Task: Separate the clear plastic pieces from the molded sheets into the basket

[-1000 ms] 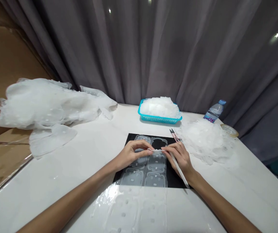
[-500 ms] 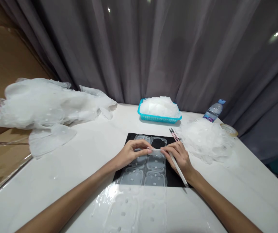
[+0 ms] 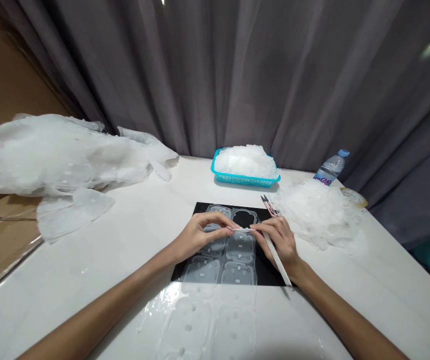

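Between them, my left hand (image 3: pixel 207 233) and my right hand (image 3: pixel 278 242) pinch a small translucent plastic piece (image 3: pixel 242 230) by its two ends, seen nearly edge-on. A slim white stick-like tool (image 3: pixel 279 262), its kind unclear, also rests in my right hand and slants down toward its wrist. Below my hands lies a clear sheet of moulded plastic pieces (image 3: pixel 239 243), partly over a black mat (image 3: pixel 269 267). Near the sheet's top, one cut-out opening (image 3: pixel 244 218) shows the black beneath. Small pink-handled snips (image 3: pixel 269 205) lie just beyond my right hand.
A turquoise basket (image 3: pixel 247 179) heaped with translucent pieces stands at the back. To the right are a loose pile of clear plastic scraps (image 3: pixel 316 212), a water bottle (image 3: pixel 331 169) and a tape roll (image 3: pixel 353 197). Stacked plastic sheets (image 3: pixel 64 155) lie at the left by a cardboard box (image 3: pixel 8 100).
The plastic piece has tilted from showing some of its face to nearly edge-on. Both hands keep their pinch, and the view has shifted slightly.
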Action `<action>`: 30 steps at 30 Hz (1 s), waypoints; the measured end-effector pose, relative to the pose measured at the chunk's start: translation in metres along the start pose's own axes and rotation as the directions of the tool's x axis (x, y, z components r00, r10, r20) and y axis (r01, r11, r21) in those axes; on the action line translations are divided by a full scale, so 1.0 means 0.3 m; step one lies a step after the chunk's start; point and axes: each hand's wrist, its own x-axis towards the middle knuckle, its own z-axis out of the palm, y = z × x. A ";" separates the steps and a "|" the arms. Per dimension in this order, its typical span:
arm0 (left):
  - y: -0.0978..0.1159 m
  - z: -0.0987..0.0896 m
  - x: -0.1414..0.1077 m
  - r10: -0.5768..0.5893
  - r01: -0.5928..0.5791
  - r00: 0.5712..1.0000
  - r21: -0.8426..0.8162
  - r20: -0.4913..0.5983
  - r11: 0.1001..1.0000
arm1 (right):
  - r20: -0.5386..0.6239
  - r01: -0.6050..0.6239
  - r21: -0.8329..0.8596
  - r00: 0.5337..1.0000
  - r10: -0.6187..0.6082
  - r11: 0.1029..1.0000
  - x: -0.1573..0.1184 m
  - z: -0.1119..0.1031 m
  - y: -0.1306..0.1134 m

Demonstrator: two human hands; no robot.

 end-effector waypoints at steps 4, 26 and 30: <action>0.023 0.004 -0.006 0.033 -0.031 0.999 0.072 -0.015 0.997 | -0.010 -0.002 -0.007 1.000 0.001 1.000 0.002 -0.004 -0.001; 0.052 0.044 -0.030 0.096 -0.092 0.995 0.185 -0.013 0.978 | 0.057 0.015 0.024 0.998 -0.016 1.000 0.031 -0.041 -0.040; 0.058 0.044 -0.028 0.143 -0.144 0.990 0.113 0.012 0.983 | -0.002 0.069 -0.019 0.998 -0.069 0.997 0.027 -0.051 -0.046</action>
